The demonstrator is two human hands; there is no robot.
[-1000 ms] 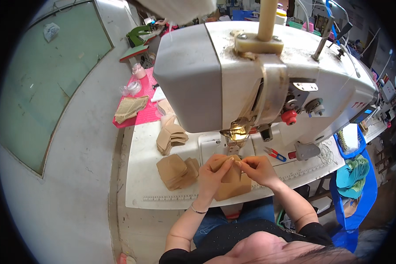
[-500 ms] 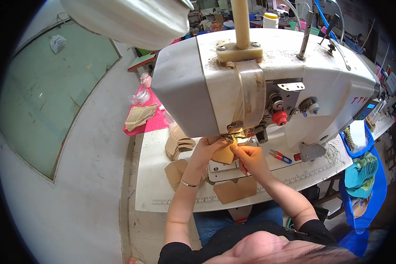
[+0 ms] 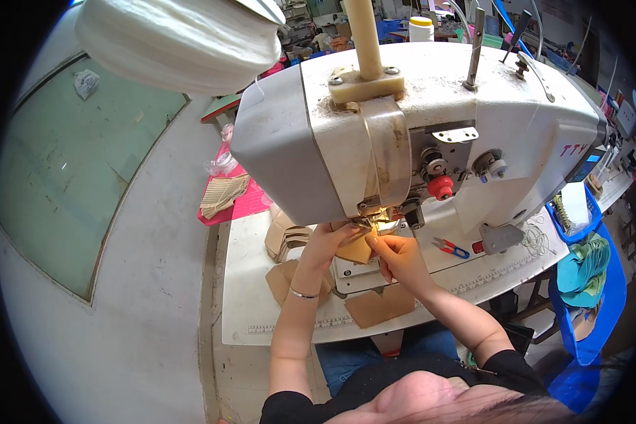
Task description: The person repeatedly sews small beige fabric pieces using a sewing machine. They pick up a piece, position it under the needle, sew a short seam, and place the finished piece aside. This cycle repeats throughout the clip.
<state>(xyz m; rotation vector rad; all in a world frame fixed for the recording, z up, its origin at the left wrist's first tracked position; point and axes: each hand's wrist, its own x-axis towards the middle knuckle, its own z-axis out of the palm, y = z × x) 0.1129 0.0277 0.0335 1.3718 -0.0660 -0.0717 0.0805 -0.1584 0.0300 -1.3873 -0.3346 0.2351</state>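
Note:
A small tan leather-like piece (image 3: 355, 251) lies under the lit needle area of a white sewing machine (image 3: 431, 92). My left hand (image 3: 326, 242) grips its left side, the fingertips partly hidden beneath the machine head. On the right edge, my right hand (image 3: 397, 256) pinches the same piece between thumb and forefinger, close to the presser foot. Just in front of the hands, a flat brown piece (image 3: 380, 306) rests on the table edge. More brown pieces (image 3: 284, 281) lie beside and partly behind my left forearm.
Red-and-blue thread snips (image 3: 451, 248) lie right of my right hand, near tangled thread (image 3: 537, 242). A stack of folded tan pieces (image 3: 284, 234) sits at left. Blue baskets (image 3: 601, 339) stand at the right, holding teal pieces (image 3: 584, 272). A lamp shade (image 3: 180, 42) hangs above left.
The view has shifted slightly, so the machine appears a little farther left. Both hands keep their hold on the tan piece, with hardly any visible movement.

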